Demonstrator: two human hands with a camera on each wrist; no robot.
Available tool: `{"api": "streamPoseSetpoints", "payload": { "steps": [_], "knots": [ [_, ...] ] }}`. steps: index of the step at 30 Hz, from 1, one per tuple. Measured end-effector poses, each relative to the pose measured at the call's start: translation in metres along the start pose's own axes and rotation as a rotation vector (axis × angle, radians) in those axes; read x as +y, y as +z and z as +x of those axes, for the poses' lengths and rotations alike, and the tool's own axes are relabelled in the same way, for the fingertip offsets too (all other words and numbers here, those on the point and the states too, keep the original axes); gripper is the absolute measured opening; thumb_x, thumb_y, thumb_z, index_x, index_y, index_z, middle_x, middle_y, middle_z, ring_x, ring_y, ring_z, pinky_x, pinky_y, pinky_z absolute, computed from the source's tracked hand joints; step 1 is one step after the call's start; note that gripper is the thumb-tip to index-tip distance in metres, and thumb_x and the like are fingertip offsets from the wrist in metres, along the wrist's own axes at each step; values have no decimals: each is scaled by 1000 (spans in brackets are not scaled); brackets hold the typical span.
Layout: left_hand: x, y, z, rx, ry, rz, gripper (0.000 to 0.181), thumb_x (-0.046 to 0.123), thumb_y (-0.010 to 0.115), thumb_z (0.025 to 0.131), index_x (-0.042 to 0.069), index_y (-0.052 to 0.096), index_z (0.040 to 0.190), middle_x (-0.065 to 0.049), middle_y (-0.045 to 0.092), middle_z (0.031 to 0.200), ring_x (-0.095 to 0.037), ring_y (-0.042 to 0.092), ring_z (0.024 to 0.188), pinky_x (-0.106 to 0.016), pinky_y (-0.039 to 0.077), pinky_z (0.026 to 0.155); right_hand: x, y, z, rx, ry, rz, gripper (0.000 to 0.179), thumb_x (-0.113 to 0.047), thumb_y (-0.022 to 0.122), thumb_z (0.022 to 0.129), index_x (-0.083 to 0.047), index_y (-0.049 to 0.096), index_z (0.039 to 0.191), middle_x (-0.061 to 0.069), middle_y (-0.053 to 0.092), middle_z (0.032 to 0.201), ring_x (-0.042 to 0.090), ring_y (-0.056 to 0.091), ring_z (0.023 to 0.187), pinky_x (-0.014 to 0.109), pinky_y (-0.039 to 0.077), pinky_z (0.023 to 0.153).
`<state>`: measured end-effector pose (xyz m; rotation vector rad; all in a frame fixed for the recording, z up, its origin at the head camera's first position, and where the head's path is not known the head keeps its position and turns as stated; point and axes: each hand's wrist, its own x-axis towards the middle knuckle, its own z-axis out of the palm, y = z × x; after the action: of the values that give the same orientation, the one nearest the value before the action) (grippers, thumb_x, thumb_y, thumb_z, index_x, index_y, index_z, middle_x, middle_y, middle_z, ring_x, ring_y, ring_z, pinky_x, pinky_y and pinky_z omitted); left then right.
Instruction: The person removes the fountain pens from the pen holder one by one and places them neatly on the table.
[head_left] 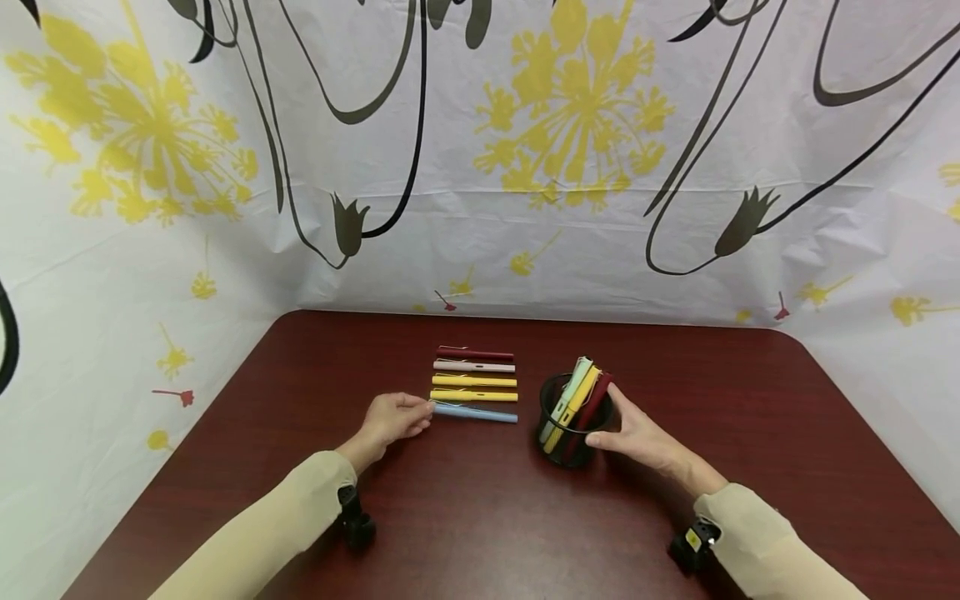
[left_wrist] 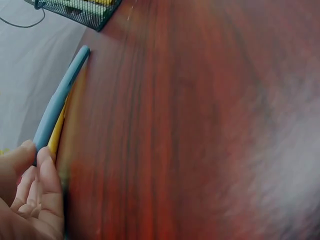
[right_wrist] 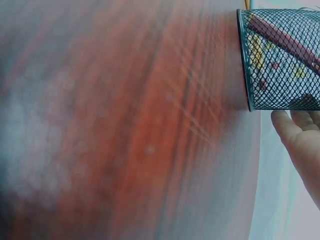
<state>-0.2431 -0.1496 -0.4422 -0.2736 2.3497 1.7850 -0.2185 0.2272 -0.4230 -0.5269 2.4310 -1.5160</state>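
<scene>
A light blue pen lies nearest in a row of pens. Its left end is pinched between the thumb and fingers of my left hand. In the left wrist view the blue pen slants up from the fingertips, a yellow pen beside it. A black mesh pen holder stands upright to the right, with pale green, yellow and dark red pens leaning inside. My right hand holds its right side, thumb at the front, fingers behind. The right wrist view shows fingers at the holder's mesh wall.
Behind the blue pen lie two yellow pens, a pale pinkish pen and a dark red pen, roughly parallel. The dark reddish wooden table meets a white patterned cloth at its back and sides.
</scene>
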Motion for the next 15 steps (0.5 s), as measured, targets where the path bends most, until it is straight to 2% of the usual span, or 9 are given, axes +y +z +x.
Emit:
{"api": "streamPoseSetpoints", "payload": {
  "steps": [8, 15],
  "knots": [
    [4, -2, 4, -52, -13, 131, 22, 20, 69, 86, 1, 69, 95, -8, 71, 82, -9, 66, 64, -23, 56, 61, 0, 0, -1, 2, 28, -20, 105, -23, 73, 81, 10, -3, 146, 33, -5, 152, 49, -3, 139, 68, 7, 106],
    [5, -3, 7, -70, 7, 185, 20, 22, 71, 85, 2, 70, 90, -6, 70, 75, -9, 66, 61, -24, 55, 57, 1, -1, -1, 0, 27, -12, 106, -23, 73, 81, 10, -4, 146, 32, -6, 152, 48, -4, 139, 68, 7, 106]
  ]
}}
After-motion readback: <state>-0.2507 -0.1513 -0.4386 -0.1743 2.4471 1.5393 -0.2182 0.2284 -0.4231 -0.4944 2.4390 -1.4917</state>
